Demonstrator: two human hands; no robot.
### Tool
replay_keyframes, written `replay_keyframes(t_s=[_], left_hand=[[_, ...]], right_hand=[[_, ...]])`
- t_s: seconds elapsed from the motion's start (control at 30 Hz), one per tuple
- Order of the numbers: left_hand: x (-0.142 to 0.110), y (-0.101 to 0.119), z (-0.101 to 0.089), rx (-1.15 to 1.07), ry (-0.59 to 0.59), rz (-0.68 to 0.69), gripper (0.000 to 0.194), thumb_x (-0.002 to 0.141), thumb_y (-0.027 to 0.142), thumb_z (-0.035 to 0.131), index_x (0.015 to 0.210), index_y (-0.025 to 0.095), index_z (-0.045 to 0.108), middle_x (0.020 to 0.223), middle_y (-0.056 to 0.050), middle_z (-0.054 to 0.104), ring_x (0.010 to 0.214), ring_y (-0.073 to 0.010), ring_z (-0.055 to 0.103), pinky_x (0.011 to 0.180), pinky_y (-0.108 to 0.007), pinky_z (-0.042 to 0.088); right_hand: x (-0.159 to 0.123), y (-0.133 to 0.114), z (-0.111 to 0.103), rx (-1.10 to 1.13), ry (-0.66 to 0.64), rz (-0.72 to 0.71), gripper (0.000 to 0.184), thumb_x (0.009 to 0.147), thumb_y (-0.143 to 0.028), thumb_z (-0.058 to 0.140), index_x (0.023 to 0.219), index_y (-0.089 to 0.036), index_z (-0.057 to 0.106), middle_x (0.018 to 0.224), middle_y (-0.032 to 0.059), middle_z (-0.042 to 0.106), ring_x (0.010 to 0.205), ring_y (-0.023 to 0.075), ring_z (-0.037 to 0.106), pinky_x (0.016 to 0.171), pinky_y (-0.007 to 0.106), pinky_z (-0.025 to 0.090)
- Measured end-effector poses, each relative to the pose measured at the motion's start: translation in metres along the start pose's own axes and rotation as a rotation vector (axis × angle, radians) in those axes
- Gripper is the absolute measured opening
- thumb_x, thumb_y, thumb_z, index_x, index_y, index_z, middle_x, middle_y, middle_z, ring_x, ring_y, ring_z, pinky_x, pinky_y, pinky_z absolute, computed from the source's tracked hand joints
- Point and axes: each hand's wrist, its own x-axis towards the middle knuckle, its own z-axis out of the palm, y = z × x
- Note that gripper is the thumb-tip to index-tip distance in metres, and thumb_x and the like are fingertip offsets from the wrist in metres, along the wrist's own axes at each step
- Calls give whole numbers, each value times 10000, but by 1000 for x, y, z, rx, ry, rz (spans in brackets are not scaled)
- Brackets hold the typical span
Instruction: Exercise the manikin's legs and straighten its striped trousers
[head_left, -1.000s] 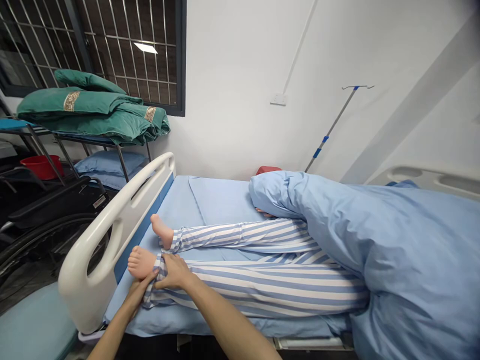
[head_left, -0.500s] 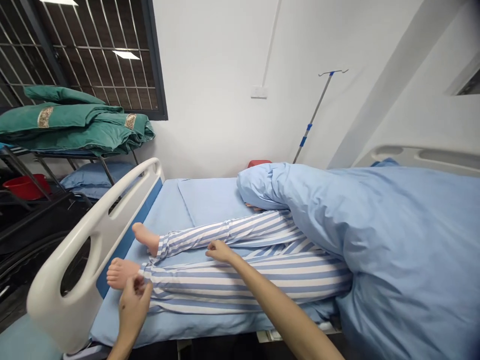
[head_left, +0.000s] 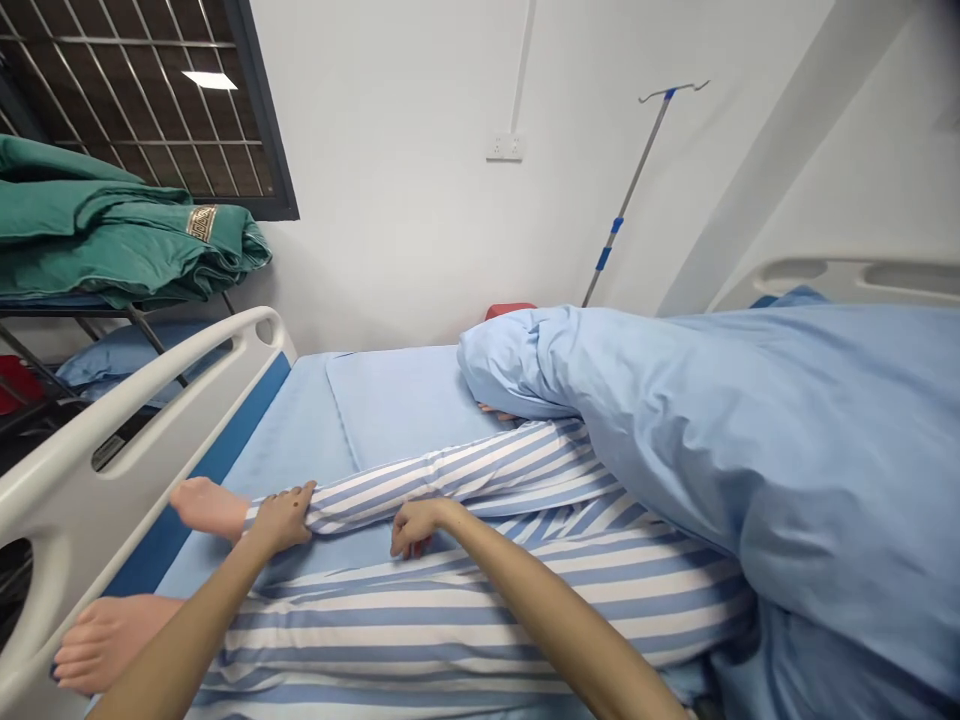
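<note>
My left hand [head_left: 281, 518] is shut on the striped pyjama trouser leg [head_left: 442, 475] of the far leg, close to its bare foot [head_left: 208, 507]. My right hand [head_left: 418, 527] has its fingers curled into the fabric of the near striped trouser leg [head_left: 465, 610], just by the gap between the legs. The near bare foot [head_left: 112, 642] lies past my left forearm, and that forearm hides the near ankle. A light blue duvet [head_left: 750, 470] covers the lying person's upper body, with only a few fingers showing at its edge.
A white bed footboard [head_left: 90, 425] with a blue stripe runs along the left side. A metal drip pole [head_left: 626, 190] stands against the wall. Folded green blankets [head_left: 105, 225] lie on a rack under a barred window [head_left: 142, 100], with a blue pillow [head_left: 120, 370] below.
My left hand has moved up from beside the near foot to grip the far trouser leg. My right hand has shifted slightly down onto the near leg. The view has moved closer.
</note>
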Motion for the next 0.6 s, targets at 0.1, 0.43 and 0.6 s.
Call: replay_keyframes(t_s=[0.1,0.43,0.6], left_hand=[[1,-12,10,123,33,17,610,653,227,467,1253,134,420,1146,-157,603,1013,-308,571,844,-427,406],[18,-20,-76,288,25,40,462,641,281,458,1094,195,488,1014,-129,659,863,-321,618,658,-368,421],[16,-14,-142,384,65,60,382,615,330,476,977,215,510,906,-109,666,807,-314,615,619,-348,410]], right_hand=[[12,26,0,194,-85,-30,257,610,-350,673,751,-150,596,678,7,635,554,119,614,502,207,473],[22,47,-2,729,75,-148,529,528,-306,753,962,-179,478,828,49,647,655,182,653,560,281,513],[10,27,-6,1059,470,-393,353,542,-268,723,845,-176,567,891,44,616,810,175,609,640,274,488]])
